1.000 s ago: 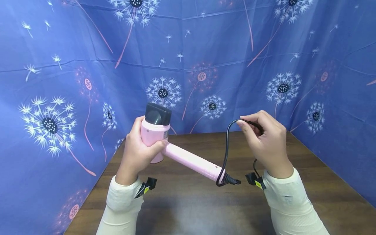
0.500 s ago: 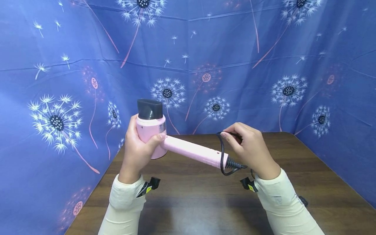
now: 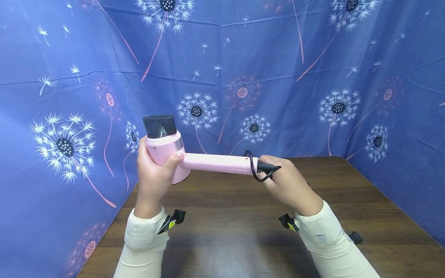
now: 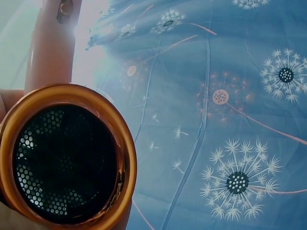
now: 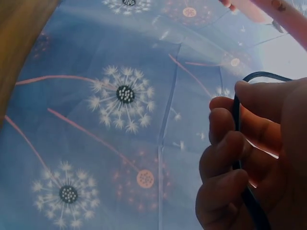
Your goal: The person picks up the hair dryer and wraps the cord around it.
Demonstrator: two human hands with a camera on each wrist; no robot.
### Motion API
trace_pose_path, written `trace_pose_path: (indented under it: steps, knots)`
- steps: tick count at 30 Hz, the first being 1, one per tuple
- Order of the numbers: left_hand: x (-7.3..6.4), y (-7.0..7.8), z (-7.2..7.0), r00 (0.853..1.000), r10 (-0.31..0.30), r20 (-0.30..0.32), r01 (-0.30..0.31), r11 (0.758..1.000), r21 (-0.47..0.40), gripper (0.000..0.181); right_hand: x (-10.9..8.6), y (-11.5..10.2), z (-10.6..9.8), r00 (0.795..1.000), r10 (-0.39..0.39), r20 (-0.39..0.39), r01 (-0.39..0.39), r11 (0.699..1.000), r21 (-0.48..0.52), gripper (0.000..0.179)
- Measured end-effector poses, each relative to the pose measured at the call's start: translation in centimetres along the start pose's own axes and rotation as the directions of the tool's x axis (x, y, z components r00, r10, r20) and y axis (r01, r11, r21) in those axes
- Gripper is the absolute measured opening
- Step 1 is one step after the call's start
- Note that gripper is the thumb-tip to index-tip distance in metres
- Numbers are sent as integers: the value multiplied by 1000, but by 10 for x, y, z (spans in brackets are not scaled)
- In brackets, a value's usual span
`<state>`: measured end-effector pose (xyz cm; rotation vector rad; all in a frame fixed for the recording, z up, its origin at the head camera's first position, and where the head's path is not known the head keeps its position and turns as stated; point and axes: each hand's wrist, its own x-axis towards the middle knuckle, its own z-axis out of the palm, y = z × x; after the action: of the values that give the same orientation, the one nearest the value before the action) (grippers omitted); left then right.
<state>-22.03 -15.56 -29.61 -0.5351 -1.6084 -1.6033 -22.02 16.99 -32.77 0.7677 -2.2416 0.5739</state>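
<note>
A dark brown, wood-grained desk (image 3: pixel 222 216) spreads across the lower part of the head view, its far edge near mid-frame and its far right corner rounded. Pale glare lies at bottom centre, between soft shadows. At lower right, a small black piece (image 3: pixel 356 237) appears against it; contact is unclear.

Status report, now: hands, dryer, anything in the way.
Left hand grips dryer. Right hand pinches cord. Dryer held above table, handle toward right hand. Cord crosses handle near its end; no other obstruction seen.
</note>
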Motion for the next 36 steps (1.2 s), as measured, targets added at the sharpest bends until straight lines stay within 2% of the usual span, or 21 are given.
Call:
trace_pose_path:
  steps: [5,7,16,26,30,36]
  knots:
    - [1,0,-2,1000,5,-27,-6,1000,-25,63,-1,-10,2,999,11,38,-10,1000,-11,10]
    - [2,0,-3,999,3,-39,-4,1000,-28,62,-1,-12,2,999,-4,49,5,1000,-14,14]
    - [5,-1,-2,996,-12,-91,5,996,-85,68,-3,-17,-2,992,-60,111,65,997,-42,5]
    - [10,-7,-8,977,-46,-209,25,994,-105,69,-7,-30,-11,976,-103,192,120,990,-78,4]
    - [11,-9,-11,972,-58,-227,26,990,-139,69,-9,-34,-16,971,-118,206,138,987,-82,5]
    - [14,-14,-14,970,-49,-238,18,991,-131,72,-13,-41,-28,967,-153,203,171,983,-72,4]
